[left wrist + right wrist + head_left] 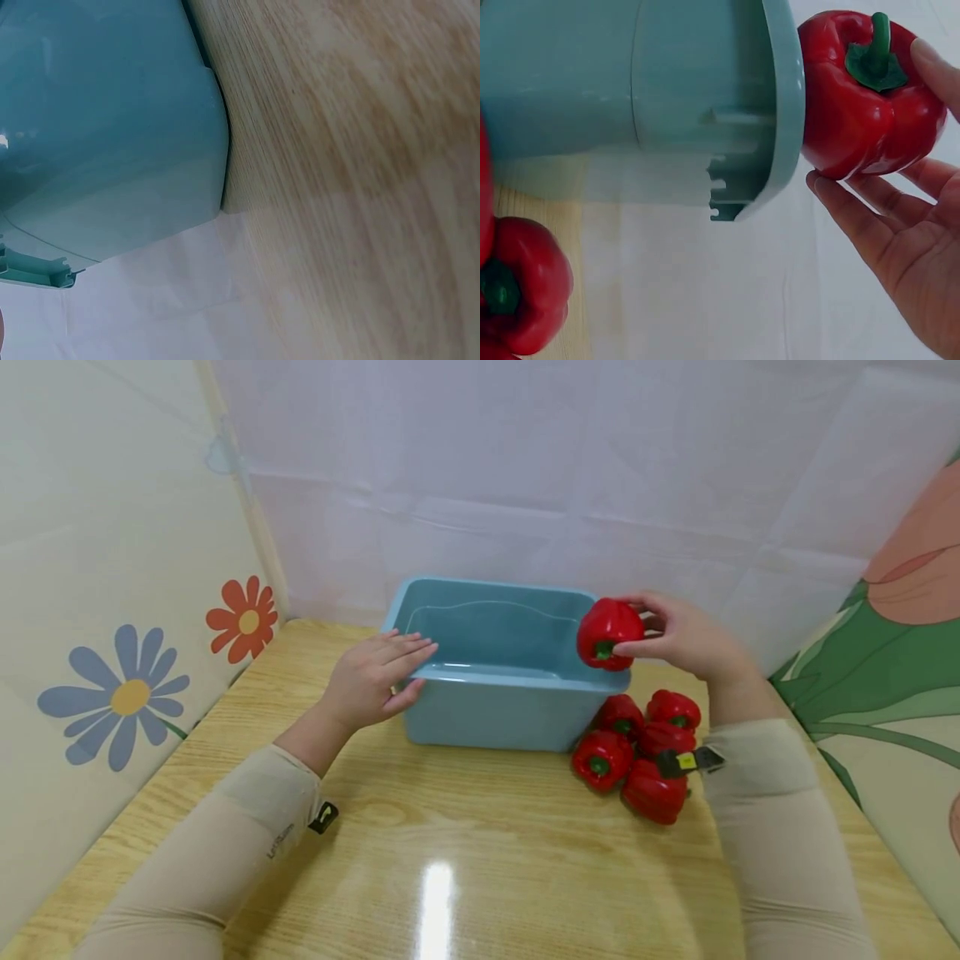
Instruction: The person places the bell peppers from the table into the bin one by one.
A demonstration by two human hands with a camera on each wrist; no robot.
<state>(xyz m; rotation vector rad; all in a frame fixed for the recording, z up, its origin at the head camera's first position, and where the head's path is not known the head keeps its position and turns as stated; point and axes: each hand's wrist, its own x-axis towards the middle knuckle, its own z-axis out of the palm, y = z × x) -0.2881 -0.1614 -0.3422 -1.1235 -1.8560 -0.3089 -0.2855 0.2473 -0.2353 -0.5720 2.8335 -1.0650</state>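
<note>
A red bell pepper (604,628) with a green stem is gripped between the thumb and fingers of my right hand (671,635), over the right end of a blue plastic bin (495,714). In the right wrist view, the same bell pepper (870,112) shows beside the bin's rim (789,97), thumb on one side, fingers on the other. My left hand (378,675) rests with fairly straight fingers on the bin's left rim. The left wrist view shows mostly the bin's outer wall (112,127); that hand is almost wholly out of frame there.
Several more red bell peppers (602,762) lie in a group on the wooden table (420,827), against the bin's front right corner. Behind the bin hangs a white cloth (525,477). Flower-patterned panels (97,568) stand at both sides.
</note>
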